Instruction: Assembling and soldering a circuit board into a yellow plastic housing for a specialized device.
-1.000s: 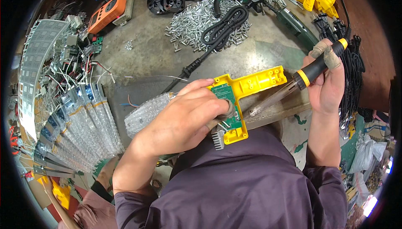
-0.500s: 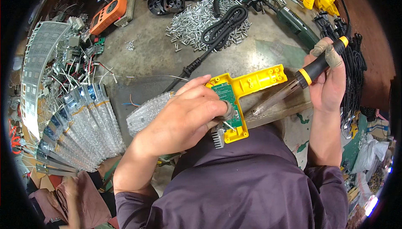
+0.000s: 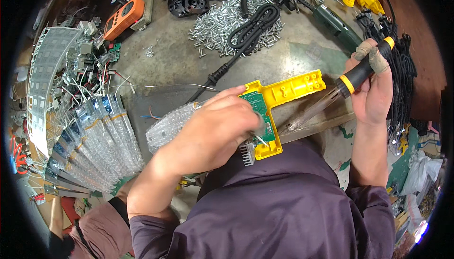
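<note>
A yellow plastic tool housing half (image 3: 295,88) with a green circuit board (image 3: 254,102) in it lies open at the table's near edge, before my body. A finned grey heatsink (image 3: 246,154) sticks out at the board's near left corner. My left hand (image 3: 222,126) is bent over the board, its fingertips pinched at a short white wire (image 3: 261,140); the grip is partly hidden and blurred. In my right hand (image 3: 371,86) is a soldering iron (image 3: 358,77) with a black and yellow handle. Its tip end points down-left, just right of the housing and apart from it.
Bubble-wrapped parts (image 3: 170,125) lie left of my hand, more (image 3: 104,140) farther left. Beyond are a screw pile (image 3: 215,25), a black coiled cord (image 3: 255,25), a dark green power tool (image 3: 338,27) and an orange meter (image 3: 124,17). A co-worker's sleeve (image 3: 101,228) shows at lower left.
My left fingers have shifted slightly over the board, with blur. The housing and the iron are nearly where they were. The co-worker at lower left has moved.
</note>
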`<state>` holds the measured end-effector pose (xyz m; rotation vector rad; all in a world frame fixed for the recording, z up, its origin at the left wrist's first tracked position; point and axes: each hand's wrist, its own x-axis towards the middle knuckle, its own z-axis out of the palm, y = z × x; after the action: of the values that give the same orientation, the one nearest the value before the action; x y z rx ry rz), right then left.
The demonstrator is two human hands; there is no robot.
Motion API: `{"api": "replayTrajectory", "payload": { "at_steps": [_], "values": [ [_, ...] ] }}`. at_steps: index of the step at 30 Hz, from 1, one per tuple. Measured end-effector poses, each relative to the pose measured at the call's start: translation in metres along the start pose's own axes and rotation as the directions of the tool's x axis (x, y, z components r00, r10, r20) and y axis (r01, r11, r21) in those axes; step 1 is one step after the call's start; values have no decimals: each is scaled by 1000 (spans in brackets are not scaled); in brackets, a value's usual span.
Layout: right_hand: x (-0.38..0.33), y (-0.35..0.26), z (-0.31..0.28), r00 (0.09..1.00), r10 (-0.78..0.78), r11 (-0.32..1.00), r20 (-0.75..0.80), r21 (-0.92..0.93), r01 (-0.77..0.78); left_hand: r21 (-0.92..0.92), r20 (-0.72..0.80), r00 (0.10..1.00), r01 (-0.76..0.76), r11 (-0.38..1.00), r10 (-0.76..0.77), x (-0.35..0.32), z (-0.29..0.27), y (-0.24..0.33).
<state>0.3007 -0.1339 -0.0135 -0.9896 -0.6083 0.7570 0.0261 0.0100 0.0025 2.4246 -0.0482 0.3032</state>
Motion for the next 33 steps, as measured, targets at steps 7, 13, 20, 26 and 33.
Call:
{"api": "replayTrajectory", "payload": {
  "at_steps": [7,13,20,26,33],
  "values": [
    [0,1,4,1000,11,1000,-23,-20,-12,-355,-362,885,160,921,-293,-10,16,1],
    [0,4,1,998,30,999,56,-42,-28,-98,-278,955,84,992,-109,2,13,-1],
    [1,10,9,999,48,998,-2,-51,-48,-107,-262,954,121,987,-146,6,12,-1],
    [3,18,9,996,91,996,-16,-13,-91,-76,-295,948,99,992,-117,4,14,-3],
    [5,22,13,994,110,994,-23,-11,-110,-62,-305,951,34,997,-51,2,17,-8]
  ]
}}
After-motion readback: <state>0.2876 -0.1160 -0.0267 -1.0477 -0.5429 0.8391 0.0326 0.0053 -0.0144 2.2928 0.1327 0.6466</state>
